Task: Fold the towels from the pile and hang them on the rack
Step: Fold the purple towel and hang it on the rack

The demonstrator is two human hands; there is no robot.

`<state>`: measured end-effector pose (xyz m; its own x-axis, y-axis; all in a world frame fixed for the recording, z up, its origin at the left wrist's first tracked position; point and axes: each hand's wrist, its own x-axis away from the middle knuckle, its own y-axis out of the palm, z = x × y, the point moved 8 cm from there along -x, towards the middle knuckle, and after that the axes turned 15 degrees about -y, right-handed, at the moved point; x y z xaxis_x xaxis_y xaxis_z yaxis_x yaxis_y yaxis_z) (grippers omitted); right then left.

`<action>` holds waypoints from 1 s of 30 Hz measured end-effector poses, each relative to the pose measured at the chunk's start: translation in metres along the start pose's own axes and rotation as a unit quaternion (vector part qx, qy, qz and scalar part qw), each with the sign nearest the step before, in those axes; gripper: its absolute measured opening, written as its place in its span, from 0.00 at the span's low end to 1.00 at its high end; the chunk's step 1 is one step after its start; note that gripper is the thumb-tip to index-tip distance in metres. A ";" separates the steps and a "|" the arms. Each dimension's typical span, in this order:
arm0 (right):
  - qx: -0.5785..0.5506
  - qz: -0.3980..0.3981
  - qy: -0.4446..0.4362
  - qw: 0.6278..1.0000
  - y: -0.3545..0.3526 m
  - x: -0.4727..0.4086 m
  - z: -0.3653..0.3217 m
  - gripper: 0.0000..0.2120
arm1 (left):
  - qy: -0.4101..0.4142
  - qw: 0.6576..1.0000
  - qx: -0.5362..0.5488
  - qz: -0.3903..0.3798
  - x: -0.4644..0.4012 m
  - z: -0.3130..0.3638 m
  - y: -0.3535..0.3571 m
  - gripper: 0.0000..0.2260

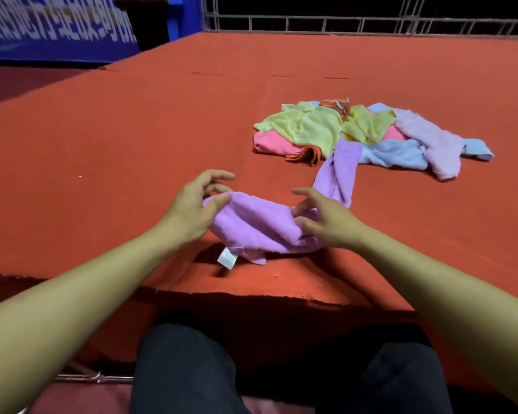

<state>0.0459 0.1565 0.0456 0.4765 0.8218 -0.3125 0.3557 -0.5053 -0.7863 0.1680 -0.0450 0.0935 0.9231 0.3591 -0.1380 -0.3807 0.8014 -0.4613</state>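
Purple towel (260,225): bunched, fuzzy terry (white tag at near edge), between both hands.
Left hand (192,210): thumb pinches towel end.
Right hand (326,222): fingers (304,192) curled into towel.
Bench (132,130): red felt.

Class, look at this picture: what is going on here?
A person holds a purple towel near the front edge of the red table. The left hand and right hand each grip one end; its far part trails toward the pile of towels. The towel is still bunched, not yet folded.

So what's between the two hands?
In the head view, a bunched purple towel stretches between the left hand and the right hand; both pinch it.
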 end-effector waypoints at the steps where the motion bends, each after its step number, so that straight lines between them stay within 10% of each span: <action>1: 0.003 -0.021 -0.002 1.000 0.000 -0.004 0.003 0.29 | 0.008 1.000 0.010 0.008 -0.001 0.007 -0.006 0.15; 9: 0.004 0.143 -0.129 0.981 -0.014 -0.029 -0.049 0.28 | -0.076 0.983 0.166 0.017 -0.015 0.017 -0.009 0.13; 14: -0.061 0.097 -0.102 0.988 0.006 -0.036 -0.064 0.37 | -0.056 0.984 0.166 -0.044 -0.006 0.045 -0.001 0.13; 21: -0.118 -0.028 -0.066 0.990 -0.021 -0.047 -0.054 0.23 | -0.028 0.990 0.086 -0.105 0.003 0.083 -0.026 0.14; 30: -0.035 0.086 -0.125 0.988 -0.098 -0.033 -0.082 0.23 | -0.042 0.998 0.049 -0.022 0.010 0.087 -0.064 0.14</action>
<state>0.0608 0.1568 0.1761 0.3246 0.7565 -0.5677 0.3450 -0.6536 -0.6737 0.1963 -0.0508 0.1979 0.9328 0.3577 -0.0439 -0.3471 0.8591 -0.3761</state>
